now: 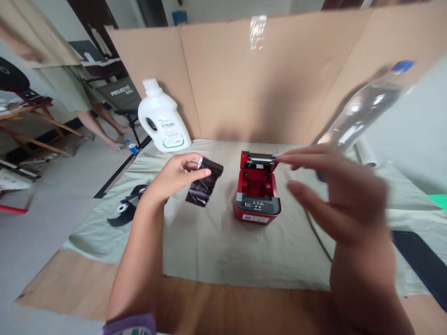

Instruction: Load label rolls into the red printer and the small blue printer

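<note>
My left hand [181, 174] is closed on a small black paper roll [213, 167] with a white core, thumb along its side. A loose black strip [200, 190] hangs down from the roll. To its right, a red and black receipt printer [256, 215] stands on the cloth with its lid [259, 159] raised and its red inner bay showing. My right hand [335, 190], blurred by motion, is beside the printer with thumb and fingers apart and nothing between them. One fingertip is close to the lid's right edge; whether it touches, I cannot tell.
A white jug [164, 121] stands at the back left, before a cardboard screen [230, 83]. A clear bottle [366, 107] is at the right. Black curled strips [122, 214] lie left, and a dark flat object [422, 265] lies right. Beyond the table, a person [59, 60] stands.
</note>
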Tool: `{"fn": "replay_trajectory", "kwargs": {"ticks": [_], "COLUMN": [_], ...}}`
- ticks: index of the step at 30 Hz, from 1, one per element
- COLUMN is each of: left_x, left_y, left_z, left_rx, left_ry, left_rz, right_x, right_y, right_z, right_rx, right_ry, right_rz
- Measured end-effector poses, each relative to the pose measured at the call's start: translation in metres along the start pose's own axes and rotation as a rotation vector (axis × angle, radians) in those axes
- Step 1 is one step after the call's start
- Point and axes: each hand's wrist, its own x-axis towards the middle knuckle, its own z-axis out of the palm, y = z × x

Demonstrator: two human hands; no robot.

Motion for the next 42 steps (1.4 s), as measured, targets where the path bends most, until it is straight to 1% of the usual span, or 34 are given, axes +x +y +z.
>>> {"fn": "replay_trajectory", "kwargs": {"ticks": [1, 2, 3, 4, 6, 9, 11, 12, 14, 16, 18, 20, 22, 26, 29, 32, 34, 36, 39, 42], "left_x": [-0.005, -0.01, -0.014, -0.018, -0.021, -0.021, -0.023, -0.026, -0.035, -0.045, -0.053, -0.056, -0.056, -0.054, -0.053, -0.051, -0.05, -0.049, -0.052, -0.056], "left_y": [0.015, 0.029, 0.041, 0.051, 0.066, 0.075, 0.077, 0.078, 0.079, 0.081, 0.085, 0.087, 0.089, 0.088, 0.085, 0.085, 0.086, 0.088, 0.094, 0.1], "left_z": [0.005, 0.012, 0.02, 0.029, 0.05, 0.081, 0.097, 0.104, 0.114, 0.121, 0.125, 0.124, 0.119, 0.102, 0.097, 0.102, 0.107, 0.109, 0.11, 0.11], "left_rx": [-0.098, -0.182, -0.255, -0.32, -0.437, -0.597, -0.662, -0.669, -0.632, -0.55, -0.45, -0.35, -0.224, 0.066, 0.256, 0.467, 0.537, 0.559, 0.586, 0.61], "left_ry": [-0.004, -0.019, -0.039, -0.06, -0.082, -0.044, -0.034, -0.048, -0.131, -0.276, -0.416, -0.484, -0.489, -0.474, -0.48, -0.382, -0.343, -0.351, -0.422, -0.496], "left_rz": [0.019, 0.034, 0.05, 0.065, 0.082, 0.042, -0.011, -0.027, -0.038, -0.049, -0.079, -0.083, -0.029, 0.129, 0.159, 0.164, 0.173, 0.177, 0.153, 0.102], "right_x": [0.008, 0.015, 0.02, 0.023, 0.025, 0.026, 0.028, 0.029, 0.031, 0.032, 0.032, 0.031, 0.031, 0.032, 0.033, 0.035, 0.035, 0.034, 0.032, 0.032], "right_y": [-0.002, -0.003, -0.002, 0.0, 0.005, 0.013, 0.021, 0.027, 0.042, 0.058, 0.07, 0.074, 0.07, 0.058, 0.057, 0.064, 0.068, 0.07, 0.068, 0.066], "right_z": [0.004, 0.009, 0.015, 0.021, 0.032, 0.04, 0.04, 0.039, 0.036, 0.034, 0.035, 0.042, 0.054, 0.084, 0.102, 0.108, 0.107, 0.106, 0.109, 0.115], "right_rx": [0.073, 0.139, 0.182, 0.186, 0.174, 0.183, 0.162, 0.134, 0.056, -0.015, -0.052, -0.074, -0.12, -0.303, -0.435, -0.512, -0.538, -0.559, -0.58, -0.615], "right_ry": [0.011, -0.006, -0.052, -0.121, -0.211, -0.267, -0.277, -0.285, -0.302, -0.324, -0.366, -0.422, -0.473, -0.545, -0.595, -0.621, -0.633, -0.642, -0.669, -0.698], "right_rz": [-0.05, -0.095, -0.128, -0.135, -0.101, -0.028, 0.031, 0.07, 0.155, 0.222, 0.243, 0.241, 0.25, 0.298, 0.328, 0.351, 0.346, 0.332, 0.309, 0.3]}}
